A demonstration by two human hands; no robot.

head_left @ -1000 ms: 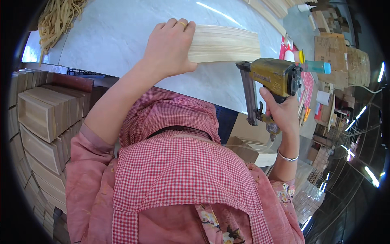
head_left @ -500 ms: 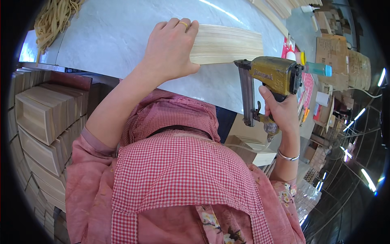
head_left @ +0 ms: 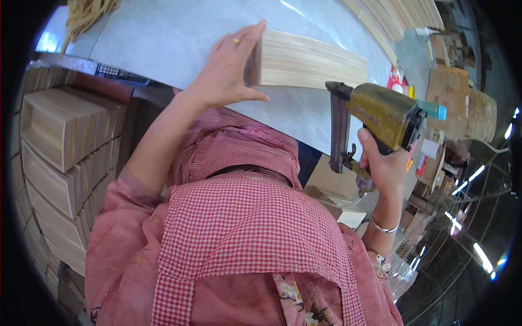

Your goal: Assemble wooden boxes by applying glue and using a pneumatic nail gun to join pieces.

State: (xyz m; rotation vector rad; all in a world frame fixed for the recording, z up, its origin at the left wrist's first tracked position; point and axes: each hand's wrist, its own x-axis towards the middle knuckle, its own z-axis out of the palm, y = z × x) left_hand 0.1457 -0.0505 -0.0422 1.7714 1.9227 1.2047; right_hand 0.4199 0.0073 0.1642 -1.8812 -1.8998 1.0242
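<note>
A pale wooden piece [head_left: 312,60], striped with grain, stands on the light marbled tabletop [head_left: 157,43]. At its left end my left hand [head_left: 225,70] is open, thumb and fingers spread apart; whether the fingers touch that end I cannot tell. My right hand [head_left: 387,165] is wrapped round the handle of a yellow and black pneumatic staple gun [head_left: 383,111]. The gun's nose is close to the near right corner of the wood, and its long magazine points down toward me past the table edge.
Stacked wooden trays [head_left: 51,130] stand below the table at left. Pale strips [head_left: 89,19] lie in a bundle at the far left. Long wooden boards [head_left: 399,16] are at the far right. A teal-capped bottle [head_left: 435,111] is behind the gun, with cardboard boxes [head_left: 448,89] beyond.
My left hand has loosened from the wood's left end and its fingers have spread. The staple gun has shifted slightly right and down in view, along with the wood's right end.
</note>
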